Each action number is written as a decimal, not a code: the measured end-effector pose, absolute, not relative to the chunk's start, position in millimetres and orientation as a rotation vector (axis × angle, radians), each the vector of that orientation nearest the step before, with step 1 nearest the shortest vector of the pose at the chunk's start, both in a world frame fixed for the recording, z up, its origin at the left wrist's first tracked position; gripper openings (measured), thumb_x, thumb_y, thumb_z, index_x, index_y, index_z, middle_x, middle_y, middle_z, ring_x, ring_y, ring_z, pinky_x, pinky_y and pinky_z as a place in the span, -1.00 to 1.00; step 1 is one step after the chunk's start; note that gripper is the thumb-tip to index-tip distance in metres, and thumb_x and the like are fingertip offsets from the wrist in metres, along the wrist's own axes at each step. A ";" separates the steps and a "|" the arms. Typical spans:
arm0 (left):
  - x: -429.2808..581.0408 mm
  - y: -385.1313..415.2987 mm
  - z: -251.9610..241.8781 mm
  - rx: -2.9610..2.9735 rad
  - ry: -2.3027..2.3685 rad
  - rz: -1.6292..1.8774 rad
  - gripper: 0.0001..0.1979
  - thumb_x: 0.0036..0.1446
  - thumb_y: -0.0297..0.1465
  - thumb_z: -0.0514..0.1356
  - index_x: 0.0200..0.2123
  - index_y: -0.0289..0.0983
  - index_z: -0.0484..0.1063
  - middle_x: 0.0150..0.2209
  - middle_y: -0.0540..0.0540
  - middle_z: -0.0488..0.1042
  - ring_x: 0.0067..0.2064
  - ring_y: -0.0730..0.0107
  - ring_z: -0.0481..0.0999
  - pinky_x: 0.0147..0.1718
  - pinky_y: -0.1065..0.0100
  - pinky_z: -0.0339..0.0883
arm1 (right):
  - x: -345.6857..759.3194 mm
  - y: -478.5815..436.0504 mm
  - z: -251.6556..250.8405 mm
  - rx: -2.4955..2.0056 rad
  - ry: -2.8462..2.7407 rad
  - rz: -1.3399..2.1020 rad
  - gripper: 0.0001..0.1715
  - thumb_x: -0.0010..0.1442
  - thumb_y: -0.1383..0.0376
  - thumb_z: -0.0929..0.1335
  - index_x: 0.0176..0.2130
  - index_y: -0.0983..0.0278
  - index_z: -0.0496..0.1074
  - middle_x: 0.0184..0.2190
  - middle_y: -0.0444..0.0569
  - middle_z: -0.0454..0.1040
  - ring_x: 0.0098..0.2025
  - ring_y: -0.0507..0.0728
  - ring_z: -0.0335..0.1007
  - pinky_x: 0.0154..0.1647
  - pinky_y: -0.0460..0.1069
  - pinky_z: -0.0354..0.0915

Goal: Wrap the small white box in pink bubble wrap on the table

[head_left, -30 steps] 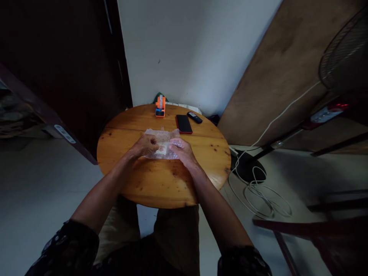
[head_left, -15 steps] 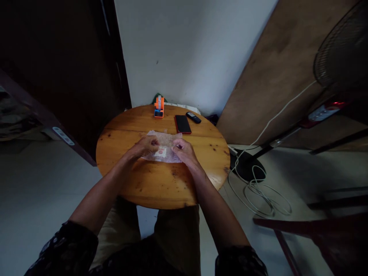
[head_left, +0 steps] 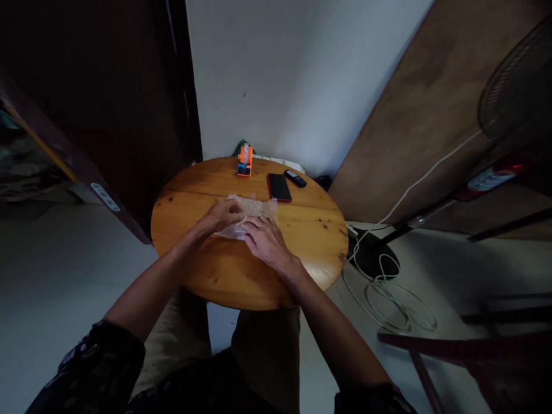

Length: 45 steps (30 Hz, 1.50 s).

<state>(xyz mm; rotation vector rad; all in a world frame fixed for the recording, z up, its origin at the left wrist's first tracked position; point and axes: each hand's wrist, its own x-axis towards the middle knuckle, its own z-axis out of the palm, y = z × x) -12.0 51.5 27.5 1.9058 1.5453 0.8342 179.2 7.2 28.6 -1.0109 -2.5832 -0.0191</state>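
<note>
A sheet of clear bubble wrap (head_left: 257, 207) lies on the round wooden table (head_left: 207, 261). My left hand (head_left: 225, 214) is at its left side, fingers curled and closed on the wrap. Lying flat across the middle and right of the sheet is my right hand (head_left: 266, 240), its fingers stretched out over the plastic. The small white packet with a reddish mark, seen earlier on the wrap, is hidden now, by the right hand or a layer of wrap; I cannot tell which.
Toward the back of the table stand an orange tape dispenser (head_left: 245, 161), a dark phone with a red edge (head_left: 279, 188) and a small black keypad phone (head_left: 295, 177). A standing fan's base (head_left: 375, 259) and coiled white cable (head_left: 394, 284) are on the floor at the right.
My right hand has moved left and flattened over the sheet, from a pinch at its right edge. The white packet has gone out of sight. My left hand stays at the left side.
</note>
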 end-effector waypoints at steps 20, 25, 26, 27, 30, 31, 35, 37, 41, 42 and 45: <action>-38.1 16.0 15.6 1.155 1.612 0.912 -0.86 -0.13 -0.34 0.24 -0.46 -0.29 0.46 -0.62 0.04 0.38 -0.60 0.49 0.32 -0.61 0.44 0.12 | 163.9 4.8 32.9 -1.099 -2.643 -0.218 -0.71 0.31 0.27 0.32 0.00 0.22 0.51 -0.04 0.16 0.45 0.00 0.32 0.24 -0.04 0.19 0.18; -12.7 12.6 18.0 1.014 1.451 1.099 -0.86 -0.12 -0.37 0.24 -0.43 -0.30 0.45 -0.50 0.02 0.47 -0.52 0.52 0.40 -0.52 0.48 0.28 | 163.1 6.0 29.9 -1.103 -2.620 -0.236 -0.71 0.30 0.25 0.32 0.00 0.25 0.48 -0.04 0.16 0.46 0.02 0.32 0.25 -0.02 0.17 0.15; -6.8 13.2 18.3 1.006 1.423 1.121 -0.86 -0.12 -0.38 0.25 -0.42 -0.31 0.44 -0.49 0.02 0.47 -0.52 0.53 0.41 -0.49 0.48 0.31 | 163.0 6.3 29.3 -1.117 -2.606 -0.226 -0.68 0.29 0.26 0.33 0.03 0.27 0.46 -0.04 0.17 0.47 0.02 0.32 0.26 -0.01 0.18 0.15; -1.4 13.9 18.8 1.005 1.405 1.136 -0.86 -0.12 -0.39 0.25 -0.42 -0.31 0.44 -0.50 0.03 0.47 -0.52 0.53 0.41 -0.49 0.47 0.32 | 162.9 6.5 28.7 -1.136 -2.588 -0.209 -0.62 0.27 0.27 0.35 0.07 0.30 0.42 -0.03 0.18 0.48 0.03 0.32 0.27 0.00 0.18 0.15; 9.0 14.7 22.2 1.077 1.401 1.115 -0.86 -0.12 -0.42 0.23 -0.40 -0.32 0.46 -0.53 0.04 0.45 -0.55 0.53 0.38 -0.50 0.48 0.30 | 163.6 8.3 27.9 -1.186 -2.524 -0.123 -0.41 0.21 0.30 0.38 0.19 0.39 0.30 -0.02 0.23 0.51 0.03 0.33 0.32 0.05 0.18 0.15; 10.1 14.2 24.2 1.120 1.397 1.096 -0.84 -0.11 -0.42 0.22 -0.38 -0.32 0.47 -0.54 0.04 0.45 -0.55 0.52 0.38 -0.51 0.48 0.29 | 164.2 9.4 27.8 -1.191 -2.508 -0.087 -0.38 0.19 0.31 0.39 0.21 0.40 0.27 -0.01 0.24 0.52 0.03 0.33 0.34 0.06 0.18 0.15; 6.2 10.6 35.4 1.354 1.352 0.960 -0.74 -0.09 -0.39 0.16 -0.30 -0.32 0.53 -0.51 0.04 0.45 -0.48 0.47 0.38 -0.45 0.45 0.26 | 171.2 14.7 29.2 -1.162 -2.459 0.090 -0.32 0.13 0.40 0.37 0.23 0.39 0.25 0.00 0.20 0.54 0.04 0.29 0.40 0.11 0.17 0.18; 4.2 10.0 40.4 1.557 1.337 0.849 -0.73 -0.07 -0.37 0.11 -0.32 -0.31 0.54 -0.51 0.05 0.42 -0.45 0.45 0.36 -0.43 0.43 0.22 | 178.5 16.7 30.0 -1.110 -2.419 0.210 -0.32 0.12 0.42 0.35 0.22 0.35 0.26 0.00 0.13 0.55 0.03 0.26 0.43 0.13 0.16 0.21; 9.1 12.3 43.7 1.979 1.487 0.677 -0.78 0.00 -0.36 0.06 -0.51 -0.31 0.47 -0.58 0.07 0.24 -0.47 0.48 0.21 -0.45 0.40 0.02 | 201.3 16.2 26.5 -1.072 -2.204 0.302 -0.47 0.15 0.41 0.30 0.13 0.27 0.35 0.04 0.10 0.52 0.08 0.25 0.41 0.15 0.16 0.25; 11.6 13.0 43.3 2.036 1.547 0.653 -0.79 0.02 -0.35 0.08 -0.54 -0.31 0.44 -0.58 0.07 0.21 -0.48 0.48 0.18 -0.46 0.38 -0.02 | 207.5 15.3 24.0 -1.097 -2.131 0.286 -0.50 0.15 0.39 0.30 0.11 0.27 0.37 0.05 0.11 0.50 0.10 0.26 0.39 0.16 0.18 0.26; 18.0 13.2 42.3 2.110 1.663 0.572 -0.83 0.03 -0.34 0.13 -0.52 -0.29 0.42 -0.56 0.06 0.23 -0.49 0.48 0.17 -0.45 0.36 -0.06 | 222.3 12.3 13.6 -1.230 -1.948 0.290 -0.45 0.14 0.30 0.34 0.14 0.28 0.36 0.09 0.16 0.46 0.13 0.30 0.37 0.18 0.22 0.27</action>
